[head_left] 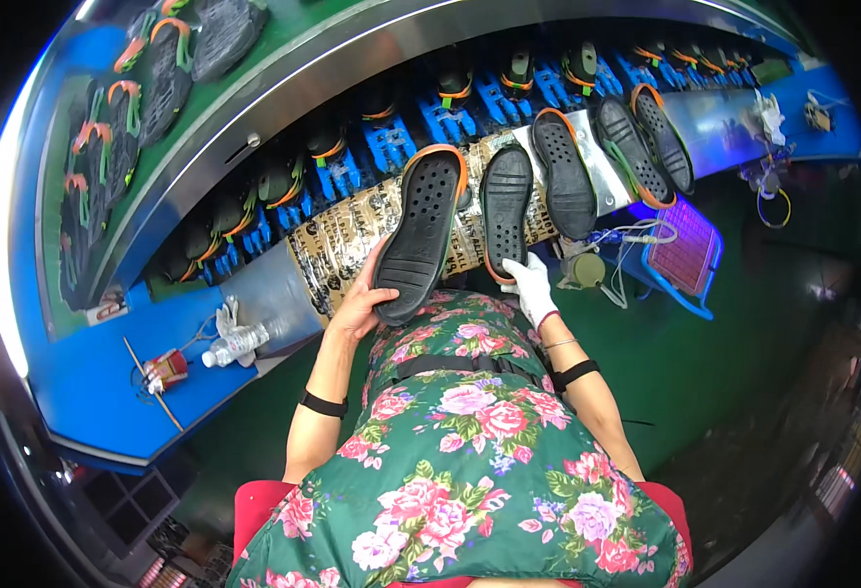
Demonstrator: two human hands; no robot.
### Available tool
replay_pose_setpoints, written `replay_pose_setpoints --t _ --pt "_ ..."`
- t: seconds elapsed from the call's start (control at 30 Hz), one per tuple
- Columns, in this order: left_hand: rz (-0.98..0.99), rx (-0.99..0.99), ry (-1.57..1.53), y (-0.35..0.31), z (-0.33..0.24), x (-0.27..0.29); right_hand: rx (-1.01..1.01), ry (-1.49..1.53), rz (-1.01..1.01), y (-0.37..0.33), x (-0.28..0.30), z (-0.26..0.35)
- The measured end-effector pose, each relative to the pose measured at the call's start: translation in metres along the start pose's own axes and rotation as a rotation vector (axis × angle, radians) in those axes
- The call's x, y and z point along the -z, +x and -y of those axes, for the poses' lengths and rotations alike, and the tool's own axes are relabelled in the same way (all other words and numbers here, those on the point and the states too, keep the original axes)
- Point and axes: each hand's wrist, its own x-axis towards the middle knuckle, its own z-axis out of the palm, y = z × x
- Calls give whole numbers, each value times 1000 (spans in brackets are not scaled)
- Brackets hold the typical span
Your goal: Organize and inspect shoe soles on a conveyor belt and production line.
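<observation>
My bare left hand (359, 302) grips the heel end of a black shoe sole (421, 230) with an orange edge, thumb on its ridged inner face. In my white-gloved right hand (532, 287) is the lower end of a second black shoe sole (507, 208), with holes toward the bottom and ridges near the top. Both soles are held side by side, a small gap between them, over the cardboard-and-tape-covered ledge (337, 240). Just right of them rests another black sole (565, 171) with an orange rim. Two more soles (636, 152) lie beyond it.
Behind the ledge runs a line of blue holders (388, 147) carrying dark shoes with orange and green trim. More soles (166, 83) lie on the green surface at upper left. A plastic bottle (238, 345) lies on the blue table at left. A blue-framed basket (683, 250) stands at right.
</observation>
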Motion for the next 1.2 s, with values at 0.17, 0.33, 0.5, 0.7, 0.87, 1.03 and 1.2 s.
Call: replay_pose_setpoints --t 0.17,0.33,0.5,0.7,0.87,1.03,1.2 --pt "-188 -354 1112 11 -44 43 86 -7 -25 -31 -11 -4" --pt "-309 -575 1071 16 -101 38 257 -3 -29 -41 -23 -16" --pt "-322 -672 711 44 -106 59 383 -175 47 -32 -32 -22" --pt "-351 -425 398 98 -66 45 311 -458 157 -28 -71 -17" --pt "-420 -205 467 122 -55 58 413 -512 84 -17 -89 -51" --pt "-496 -122 419 135 -38 98 154 -694 199 -33 -86 -16" --pt "-517 -76 452 150 -21 115 172 -810 200 -41 -71 0"
